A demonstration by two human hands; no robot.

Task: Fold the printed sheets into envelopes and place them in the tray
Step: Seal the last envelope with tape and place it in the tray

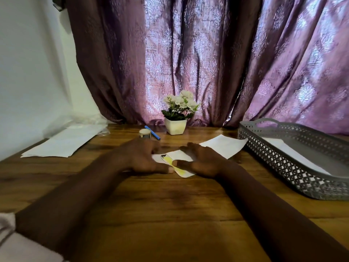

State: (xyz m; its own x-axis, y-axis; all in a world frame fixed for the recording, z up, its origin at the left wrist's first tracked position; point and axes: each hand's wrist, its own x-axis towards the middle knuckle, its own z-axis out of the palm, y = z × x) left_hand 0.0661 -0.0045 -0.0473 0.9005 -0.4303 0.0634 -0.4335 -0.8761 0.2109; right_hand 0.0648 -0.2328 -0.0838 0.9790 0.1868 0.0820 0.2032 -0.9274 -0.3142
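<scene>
A small folded printed sheet (179,156), white with a yellow strip, lies on the wooden table (170,205) at the centre. My left hand (139,157) presses flat on its left part, thumb on the yellow strip. My right hand (202,159) presses its right part, fingers spread. A plain white sheet (224,145) lies just behind my right hand. The grey perforated tray (283,163) stands at the right with white paper (294,154) inside. A stack of white sheets (62,142) lies at the far left.
A white pot of white flowers (176,118) stands at the back centre before a purple curtain (207,53). A roll of tape (145,133) and a blue pen (152,132) lie left of the pot. Clear plastic (79,121) sits behind the left stack.
</scene>
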